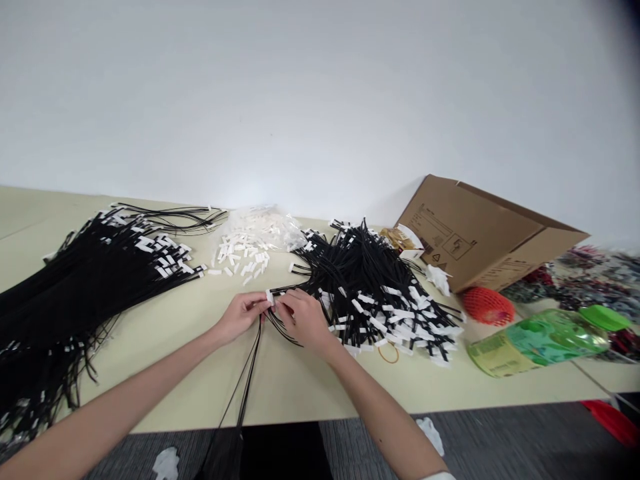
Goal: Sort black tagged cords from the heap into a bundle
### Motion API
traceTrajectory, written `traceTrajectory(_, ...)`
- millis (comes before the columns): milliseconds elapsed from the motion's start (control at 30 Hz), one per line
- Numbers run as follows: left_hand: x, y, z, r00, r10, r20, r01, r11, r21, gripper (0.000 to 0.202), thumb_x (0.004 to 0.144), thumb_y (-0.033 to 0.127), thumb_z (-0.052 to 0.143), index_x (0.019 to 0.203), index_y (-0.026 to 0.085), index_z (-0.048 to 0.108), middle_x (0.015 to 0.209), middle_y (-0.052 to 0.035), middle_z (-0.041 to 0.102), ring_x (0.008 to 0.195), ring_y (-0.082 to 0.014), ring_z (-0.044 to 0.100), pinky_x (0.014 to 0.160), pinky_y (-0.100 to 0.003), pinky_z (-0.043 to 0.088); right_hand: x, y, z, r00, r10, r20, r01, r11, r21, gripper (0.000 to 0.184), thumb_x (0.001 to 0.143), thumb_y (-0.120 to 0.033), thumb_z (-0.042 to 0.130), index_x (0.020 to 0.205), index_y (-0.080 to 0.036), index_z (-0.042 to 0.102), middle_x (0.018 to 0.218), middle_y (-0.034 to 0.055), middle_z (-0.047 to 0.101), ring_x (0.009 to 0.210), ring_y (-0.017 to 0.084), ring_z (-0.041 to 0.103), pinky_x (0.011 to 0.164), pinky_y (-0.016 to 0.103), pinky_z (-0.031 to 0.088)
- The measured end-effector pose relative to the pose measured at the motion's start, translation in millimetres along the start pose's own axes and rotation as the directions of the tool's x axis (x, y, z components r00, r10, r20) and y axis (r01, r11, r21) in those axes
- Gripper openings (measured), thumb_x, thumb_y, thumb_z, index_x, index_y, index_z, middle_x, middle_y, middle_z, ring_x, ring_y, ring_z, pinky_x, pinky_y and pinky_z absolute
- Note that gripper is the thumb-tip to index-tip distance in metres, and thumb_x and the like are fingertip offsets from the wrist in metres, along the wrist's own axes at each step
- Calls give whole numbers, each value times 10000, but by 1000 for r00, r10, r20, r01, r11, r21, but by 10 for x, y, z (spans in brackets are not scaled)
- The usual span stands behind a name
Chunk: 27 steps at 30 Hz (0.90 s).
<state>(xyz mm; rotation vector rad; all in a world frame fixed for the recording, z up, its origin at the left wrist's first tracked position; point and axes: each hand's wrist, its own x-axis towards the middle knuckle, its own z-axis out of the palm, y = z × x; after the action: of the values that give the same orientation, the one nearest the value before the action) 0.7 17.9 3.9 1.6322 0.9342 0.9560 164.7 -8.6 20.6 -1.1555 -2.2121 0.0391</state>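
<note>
At the middle of the table my two hands meet over a small white connector (pixel 270 297). The fingers of my left hand (pixel 239 317) pinch it, and thin black wires (pixel 253 360) hang from there over the front edge. My right hand (pixel 304 321) is closed at the connector's right side; more black wires curve out beneath it, and its fingertips hide what they grip. Right of my hands lies a pile of black wires with white ends (pixel 370 267). Loose white connectors (pixel 245 257) lie behind my hands, next to a clear plastic bag of them (pixel 267 223).
A large bundle of black wires (pixel 100 280) covers the left of the table. At the right are an open cardboard box (pixel 465 233), a red netted item (pixel 487 305), a green-capped bottle on its side (pixel 540 343) and tinsel-like strands (pixel 585 280). A rubber band (pixel 389 353) lies near the front.
</note>
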Motion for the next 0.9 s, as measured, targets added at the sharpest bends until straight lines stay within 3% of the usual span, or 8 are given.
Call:
traceTrajectory(567, -13, -29, -2, 999, -33, 3, 33, 998, -51, 254, 743, 373, 565, 661, 137, 616, 580, -1, 552, 490, -113, 465, 486, -226, 387, -9, 0, 27, 1000, -30, -9, 30, 999, -43, 193, 849, -141, 424, 706, -185, 545, 691, -1, 556, 681, 128, 475, 604, 233, 334)
traceTrajectory(700, -5, 13, 10, 999, -29, -27, 27, 997, -78, 256, 755, 366, 553, 683, 130, 618, 641, -12, 579, 497, -105, 475, 496, -222, 394, -12, 37, 54, 997, 11, -82, -6, 999, 52, 210, 877, -179, 410, 768, -186, 589, 738, 20, 573, 719, 131, 501, 638, 226, 380)
traceTrajectory(900, -2, 7, 17, 998, -41, -43, 35, 991, -132, 229, 740, 351, 576, 693, 135, 636, 651, -15, 581, 511, -108, 476, 488, -222, 407, -3, 44, 60, 979, 71, -190, -4, 944, 331, 160, 844, -194, 465, 793, -184, 617, 855, 47, 628, 787, 132, 575, 705, 234, 456)
